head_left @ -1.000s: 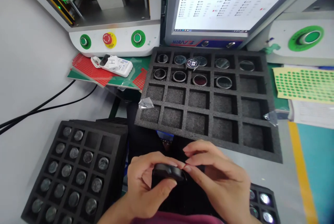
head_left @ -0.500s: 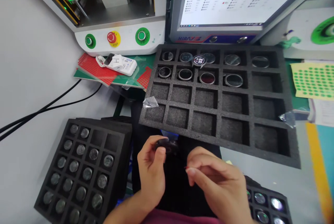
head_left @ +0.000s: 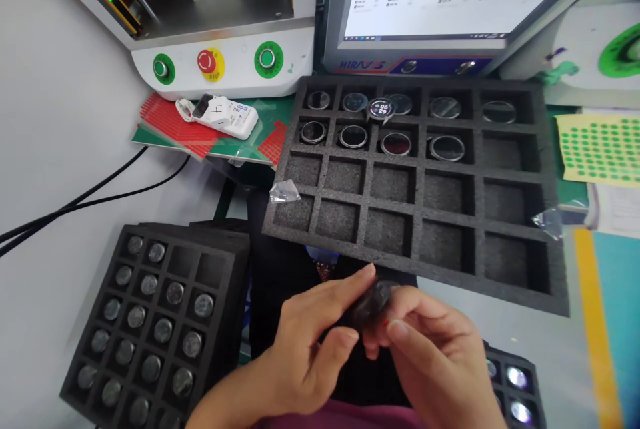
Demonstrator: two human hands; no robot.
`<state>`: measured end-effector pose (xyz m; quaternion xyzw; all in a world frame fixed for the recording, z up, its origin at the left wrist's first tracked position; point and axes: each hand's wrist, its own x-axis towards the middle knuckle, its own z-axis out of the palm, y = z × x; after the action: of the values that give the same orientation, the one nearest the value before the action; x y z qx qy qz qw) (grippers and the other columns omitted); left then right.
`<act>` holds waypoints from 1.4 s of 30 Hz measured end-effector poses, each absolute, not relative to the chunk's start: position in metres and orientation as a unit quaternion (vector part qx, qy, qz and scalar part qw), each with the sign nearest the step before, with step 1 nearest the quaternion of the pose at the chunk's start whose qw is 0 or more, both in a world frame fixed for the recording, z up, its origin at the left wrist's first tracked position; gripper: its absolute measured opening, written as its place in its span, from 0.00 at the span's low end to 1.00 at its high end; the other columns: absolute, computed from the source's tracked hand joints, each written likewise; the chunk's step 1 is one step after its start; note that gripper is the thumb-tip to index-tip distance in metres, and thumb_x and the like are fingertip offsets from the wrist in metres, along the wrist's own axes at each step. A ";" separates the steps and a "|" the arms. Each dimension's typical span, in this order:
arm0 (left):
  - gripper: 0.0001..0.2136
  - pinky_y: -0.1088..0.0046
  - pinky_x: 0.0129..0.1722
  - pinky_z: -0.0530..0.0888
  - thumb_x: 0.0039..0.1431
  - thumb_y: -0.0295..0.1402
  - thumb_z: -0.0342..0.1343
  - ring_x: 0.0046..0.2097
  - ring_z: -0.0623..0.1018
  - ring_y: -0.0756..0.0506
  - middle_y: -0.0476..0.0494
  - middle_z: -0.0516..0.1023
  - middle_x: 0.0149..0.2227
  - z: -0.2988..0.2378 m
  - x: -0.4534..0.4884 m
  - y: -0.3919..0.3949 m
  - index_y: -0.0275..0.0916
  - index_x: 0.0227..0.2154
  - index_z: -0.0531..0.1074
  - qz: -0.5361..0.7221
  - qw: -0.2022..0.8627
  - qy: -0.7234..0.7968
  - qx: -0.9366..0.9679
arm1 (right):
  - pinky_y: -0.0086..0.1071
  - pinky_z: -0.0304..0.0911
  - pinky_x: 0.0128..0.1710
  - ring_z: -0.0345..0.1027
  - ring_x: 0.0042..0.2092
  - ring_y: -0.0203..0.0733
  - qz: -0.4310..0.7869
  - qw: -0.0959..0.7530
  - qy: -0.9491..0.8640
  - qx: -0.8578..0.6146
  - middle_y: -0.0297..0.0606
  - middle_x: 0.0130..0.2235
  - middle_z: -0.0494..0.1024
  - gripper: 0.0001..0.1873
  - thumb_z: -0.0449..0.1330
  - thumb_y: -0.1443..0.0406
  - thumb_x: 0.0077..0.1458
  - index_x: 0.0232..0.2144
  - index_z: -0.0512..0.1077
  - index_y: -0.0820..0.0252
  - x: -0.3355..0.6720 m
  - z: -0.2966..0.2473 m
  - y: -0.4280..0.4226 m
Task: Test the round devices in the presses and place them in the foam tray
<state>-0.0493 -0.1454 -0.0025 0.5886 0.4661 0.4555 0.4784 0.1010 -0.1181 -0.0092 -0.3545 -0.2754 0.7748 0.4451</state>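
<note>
Over my lap, a dark round watch case (head_left: 369, 305) sits between my two hands. My left hand (head_left: 313, 342) has its thumb and fingers about the left side of the case. At the right edge, the fingers of my right hand (head_left: 435, 349) come up against the case. A tiny red piece (head_left: 386, 323) shows at the right thumb tip, pinched there; it looks like a sticker, though most of it is covered. Just beyond my hands lies a black foam tray (head_left: 400, 269), its two far rows holding round watches. One lit watch (head_left: 381, 109) rests on a divider.
Foam trays with round pieces stand at the left (head_left: 227, 295) and lower right (head_left: 527, 365). Behind are a monitor (head_left: 425, 2) and a machine panel with a red stop button (head_left: 207, 62). Red sticker sheets (head_left: 167, 125), a white handheld device (head_left: 227, 115) and a green-dotted sheet (head_left: 600, 149) flank the tray.
My left hand has moved right with the watch case, and the case now meets my right fingers. The small red piece stays in my right pinch. The view has shifted slightly.
</note>
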 end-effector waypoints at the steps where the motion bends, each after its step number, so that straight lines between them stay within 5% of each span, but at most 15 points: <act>1: 0.20 0.64 0.55 0.73 0.68 0.36 0.47 0.56 0.75 0.41 0.38 0.72 0.58 0.000 -0.053 -0.143 0.42 0.61 0.64 0.440 0.498 0.461 0.588 | 0.21 0.70 0.27 0.72 0.24 0.32 0.786 0.439 -0.264 -0.346 0.33 0.23 0.78 0.05 0.68 0.65 0.53 0.26 0.77 0.55 0.103 -0.009 -0.117; 8: 0.25 0.63 0.48 0.79 0.54 0.30 0.65 0.49 0.80 0.40 0.42 0.78 0.51 0.015 -0.066 -0.127 0.50 0.56 0.70 0.380 0.643 0.452 0.487 | 0.25 0.68 0.25 0.69 0.22 0.34 0.844 0.343 -0.185 -0.369 0.35 0.21 0.76 0.12 0.73 0.60 0.43 0.20 0.75 0.60 0.113 0.000 -0.105; 13: 0.25 0.65 0.44 0.81 0.52 0.25 0.65 0.47 0.80 0.41 0.42 0.78 0.49 0.016 -0.064 -0.127 0.50 0.52 0.73 0.401 0.658 0.452 0.450 | 0.27 0.69 0.29 0.72 0.24 0.34 0.870 0.330 -0.237 -0.280 0.35 0.24 0.79 0.06 0.69 0.64 0.51 0.26 0.76 0.58 0.117 -0.007 -0.105; 25: 0.22 0.64 0.44 0.81 0.49 0.29 0.68 0.44 0.80 0.42 0.43 0.77 0.44 0.015 -0.064 -0.127 0.48 0.49 0.76 0.403 0.686 0.462 0.392 | 0.25 0.66 0.27 0.68 0.23 0.32 0.852 0.338 -0.240 -0.321 0.32 0.22 0.78 0.06 0.70 0.68 0.47 0.23 0.76 0.57 0.114 -0.008 -0.110; 36: 0.23 0.64 0.43 0.82 0.49 0.28 0.68 0.45 0.80 0.42 0.43 0.77 0.46 0.016 -0.065 -0.127 0.53 0.49 0.76 0.417 0.660 0.458 0.425 | 0.24 0.64 0.24 0.65 0.22 0.32 0.857 0.334 -0.223 -0.323 0.31 0.22 0.74 0.13 0.72 0.66 0.45 0.22 0.69 0.59 0.108 -0.010 -0.113; 42: 0.25 0.66 0.43 0.80 0.47 0.28 0.69 0.44 0.79 0.43 0.44 0.78 0.45 0.015 -0.068 -0.126 0.55 0.49 0.75 0.415 0.644 0.464 0.444 | 0.24 0.64 0.28 0.61 0.28 0.33 0.770 0.420 -0.301 -0.373 0.28 0.26 0.65 0.19 0.74 0.64 0.43 0.29 0.66 0.55 0.106 -0.011 -0.112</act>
<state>-0.0676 -0.1255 0.0153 0.4443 0.4641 0.4148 0.6443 0.1061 -0.1116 -0.0111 -0.3735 -0.3014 0.7701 0.4202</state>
